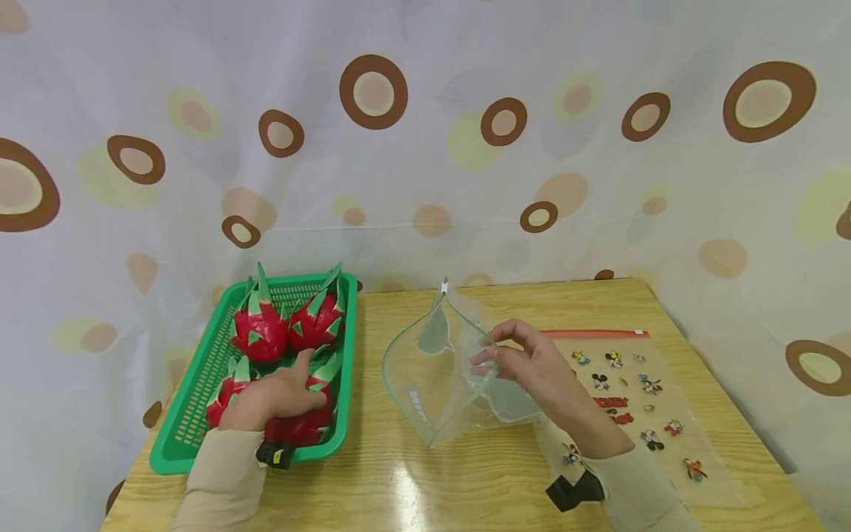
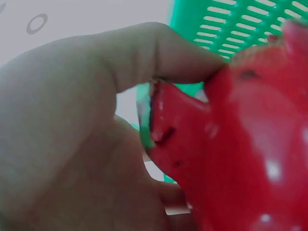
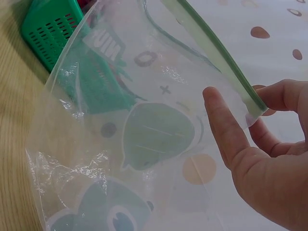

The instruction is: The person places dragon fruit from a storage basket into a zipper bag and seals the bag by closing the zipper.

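My left hand (image 1: 282,391) reaches into a green basket (image 1: 349,355) and grips a red dragon fruit (image 1: 302,430) with green-tipped scales at the near right corner. In the left wrist view, thumb and fingers curl round that fruit's (image 2: 250,149) side. Three other dragon fruits, one of them this one's neighbour (image 1: 226,395), lie in the same basket. My right hand (image 1: 532,362) pinches the green-edged rim of a clear zip bag (image 1: 405,362), whose mouth gapes wide. Green cartoon prints (image 3: 159,134) show on the bag's side in the right wrist view.
To the right, a flat clear bag (image 1: 651,399) with a red zip strip and cartoon figures lies on the wooden table (image 1: 372,488), partly under my right forearm. A white curtain (image 1: 425,170) with brown rings hangs behind the table.
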Available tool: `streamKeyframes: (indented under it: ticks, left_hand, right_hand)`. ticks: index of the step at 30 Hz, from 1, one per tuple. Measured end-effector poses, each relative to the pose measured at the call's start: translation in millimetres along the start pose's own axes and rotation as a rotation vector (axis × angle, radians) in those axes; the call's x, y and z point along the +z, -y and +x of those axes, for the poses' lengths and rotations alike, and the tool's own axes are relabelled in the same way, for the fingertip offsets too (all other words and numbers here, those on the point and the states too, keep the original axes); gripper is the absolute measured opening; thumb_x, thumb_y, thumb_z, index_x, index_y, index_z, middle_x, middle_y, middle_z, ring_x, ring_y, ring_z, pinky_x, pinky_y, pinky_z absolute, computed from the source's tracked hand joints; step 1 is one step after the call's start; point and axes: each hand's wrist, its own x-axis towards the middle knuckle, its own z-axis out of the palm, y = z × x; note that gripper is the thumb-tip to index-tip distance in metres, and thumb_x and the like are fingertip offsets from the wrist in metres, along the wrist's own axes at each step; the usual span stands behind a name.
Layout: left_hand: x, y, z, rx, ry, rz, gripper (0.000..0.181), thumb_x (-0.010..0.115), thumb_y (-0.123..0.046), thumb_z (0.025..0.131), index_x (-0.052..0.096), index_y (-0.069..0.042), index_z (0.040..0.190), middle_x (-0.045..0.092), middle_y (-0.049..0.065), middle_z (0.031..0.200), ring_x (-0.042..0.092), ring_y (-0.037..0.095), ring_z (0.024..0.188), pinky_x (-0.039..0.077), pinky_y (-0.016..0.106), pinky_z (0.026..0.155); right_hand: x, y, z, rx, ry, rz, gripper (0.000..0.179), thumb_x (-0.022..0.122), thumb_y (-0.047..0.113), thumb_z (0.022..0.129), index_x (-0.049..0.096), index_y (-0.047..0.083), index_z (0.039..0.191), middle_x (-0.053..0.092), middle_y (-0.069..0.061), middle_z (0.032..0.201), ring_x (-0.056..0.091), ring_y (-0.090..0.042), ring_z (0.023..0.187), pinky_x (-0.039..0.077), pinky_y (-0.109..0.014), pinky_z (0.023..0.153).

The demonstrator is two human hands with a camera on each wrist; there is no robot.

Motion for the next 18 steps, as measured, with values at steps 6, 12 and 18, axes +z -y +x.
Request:
streamKeyframes:
  ticks: [6,12,18]
  left_hand:
    - [-5.8,3.5,-6.4,0.032,-0.023,-0.058,0.092,0.061,-0.030,0.085,0.007,-0.001,0.155,0.057,0.009,0.079,0.057,0.020,0.075,0.048,0.043,0.079]
    - [-15.1,4.8,-13.5,0.072,-0.112,-0.102,0.091,0.060,-0.032,0.087,0.006,-0.001,0.154,0.060,0.023,0.115,0.059,0.034,0.103,0.049,0.056,0.094]
    - [-23.0,5.6,-20.7,0.062,-0.212,-0.188,0.091,0.059,-0.034,0.091,0.003,-0.002,0.155,0.041,0.031,0.143,0.045,0.049,0.126,0.047,0.063,0.098]
  right_hand:
    - [-1,-1,-0.4,0.008,0.002,0.006,0.026,0.053,0.018,0.103,0.048,-0.002,0.118,0.050,-0.021,0.130,0.073,-0.025,0.100,0.057,-0.032,0.091]
    - [0,-1,-1.1,0.004,0.000,0.011,0.025,0.052,0.018,0.103,0.047,-0.002,0.118,0.046,-0.028,0.134,0.073,-0.025,0.100,0.057,-0.032,0.091]
    - [-1,-2,-0.9,0.002,-0.002,0.012,0.025,0.052,0.017,0.103,0.048,-0.002,0.118,0.046,-0.029,0.134,0.073,-0.025,0.100,0.057,-0.032,0.091]
